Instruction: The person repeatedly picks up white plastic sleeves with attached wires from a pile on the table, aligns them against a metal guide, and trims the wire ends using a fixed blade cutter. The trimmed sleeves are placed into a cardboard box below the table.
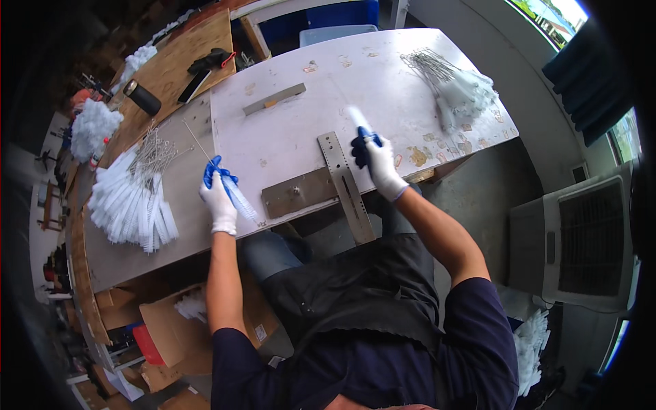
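My left hand [220, 198], in a white glove with blue fingers, is closed around a white bristle brush [239, 199]. The brush's thin wire handle [196, 139] sticks up past the fingers. My right hand [380, 162], gloved alike, grips another white brush [358, 118] whose upper end is smeared by motion. Between the hands a flat metal plate [294, 193] and a slotted metal bar [342, 174] lie crossed at the table's near edge. To the left sits a heap of white brushes [130, 201] with looped wire handles; a second heap [465, 96] lies at the far right.
A metal strip [280, 97] lies on the pale table [239, 157]. Beyond it, at the left, are a dark bottle [142, 98], a phone [194, 87] and a black glove [210, 61]. An open cardboard box [174, 321] stands below the table. A large grey cooler [574, 239] is at the right.
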Available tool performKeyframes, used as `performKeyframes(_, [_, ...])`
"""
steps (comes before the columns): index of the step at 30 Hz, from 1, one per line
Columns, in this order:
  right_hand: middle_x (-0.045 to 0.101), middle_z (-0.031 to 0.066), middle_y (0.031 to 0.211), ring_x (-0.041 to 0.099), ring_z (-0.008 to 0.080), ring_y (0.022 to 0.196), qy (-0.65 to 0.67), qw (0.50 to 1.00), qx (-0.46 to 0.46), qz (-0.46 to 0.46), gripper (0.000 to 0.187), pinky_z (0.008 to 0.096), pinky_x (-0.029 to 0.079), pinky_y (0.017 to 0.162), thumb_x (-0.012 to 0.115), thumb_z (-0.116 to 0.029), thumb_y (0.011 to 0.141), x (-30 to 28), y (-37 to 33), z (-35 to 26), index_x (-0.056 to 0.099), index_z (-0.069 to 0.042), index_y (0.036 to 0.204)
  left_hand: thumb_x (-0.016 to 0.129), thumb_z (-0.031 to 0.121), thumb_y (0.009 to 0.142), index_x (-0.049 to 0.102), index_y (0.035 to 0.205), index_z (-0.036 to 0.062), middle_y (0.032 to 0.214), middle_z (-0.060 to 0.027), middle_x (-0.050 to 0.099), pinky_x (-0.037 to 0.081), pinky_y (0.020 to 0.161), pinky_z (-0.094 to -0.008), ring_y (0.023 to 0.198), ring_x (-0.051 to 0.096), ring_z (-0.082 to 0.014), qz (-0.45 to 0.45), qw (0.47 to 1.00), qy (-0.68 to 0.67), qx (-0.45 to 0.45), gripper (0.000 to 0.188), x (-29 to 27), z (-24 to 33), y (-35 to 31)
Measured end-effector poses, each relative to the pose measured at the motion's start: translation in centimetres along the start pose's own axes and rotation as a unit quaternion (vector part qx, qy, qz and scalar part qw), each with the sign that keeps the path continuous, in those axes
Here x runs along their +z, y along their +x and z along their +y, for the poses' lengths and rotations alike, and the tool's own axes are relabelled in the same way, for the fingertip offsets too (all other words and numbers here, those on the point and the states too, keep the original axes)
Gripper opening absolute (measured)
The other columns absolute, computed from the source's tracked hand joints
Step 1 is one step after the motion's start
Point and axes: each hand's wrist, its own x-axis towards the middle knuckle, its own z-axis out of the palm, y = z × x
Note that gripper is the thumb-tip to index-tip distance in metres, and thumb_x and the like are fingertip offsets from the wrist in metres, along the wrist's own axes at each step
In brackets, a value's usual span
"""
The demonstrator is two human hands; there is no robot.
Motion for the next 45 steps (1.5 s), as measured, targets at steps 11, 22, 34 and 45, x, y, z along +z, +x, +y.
performKeyframes(11, [0.065,0.0061,0.083,0.056,0.0196,0.065,0.221,0.953,0.101,0.182,0.075,0.0340,0.047,0.059,0.060,-0.074,0.087,-22.3,7.0,-5.5,0.061,-0.002,0.109,0.048,0.002,0.100,0.068,0.121,0.0011,0.078,-0.0003,0.057,0.051,0.063,-0.0267,0.066,0.059,-0.0107,-0.017,0.995,0.097,0.032,0.029,0.0,-5.6,-0.9])
performKeyframes(22, [0.068,0.0046,0.084,0.058,0.0211,0.067,0.242,0.951,0.117,0.154,0.046,0.0352,0.048,0.063,0.052,-0.050,0.101,-24.4,8.9,-4.5,0.066,-0.006,0.107,0.049,0.004,0.100,0.068,0.122,0.0019,0.081,0.0001,0.058,0.052,0.066,-0.0268,0.068,0.059,-0.0104,-0.022,0.995,0.095,0.026,0.028,0.6,-5.7,-1.2])
performKeyframes(34, [0.063,0.0079,0.069,0.055,0.0148,0.050,-0.083,0.993,0.077,-0.019,0.040,0.0278,0.043,0.046,0.062,-0.035,0.100,-6.3,-0.9,-3.0,0.067,0.004,0.094,0.053,0.008,0.099,0.072,0.110,0.0064,0.074,-0.0043,0.061,0.053,0.056,-0.0309,0.062,0.064,-0.0174,0.004,0.993,-0.073,-0.092,0.022,1.4,-3.8,-0.4])
performKeyframes(45, [0.075,0.0169,0.085,0.072,0.0280,0.080,-0.477,0.829,-0.030,-0.291,0.045,0.0376,0.053,0.076,0.072,-0.043,0.088,11.3,-1.7,1.0,0.074,0.002,0.095,0.056,0.010,0.097,0.070,0.119,0.0034,0.087,-0.0074,0.062,0.058,0.068,-0.0378,0.075,0.068,-0.0253,-0.051,0.958,-0.222,-0.172,0.027,7.9,-3.7,0.6])
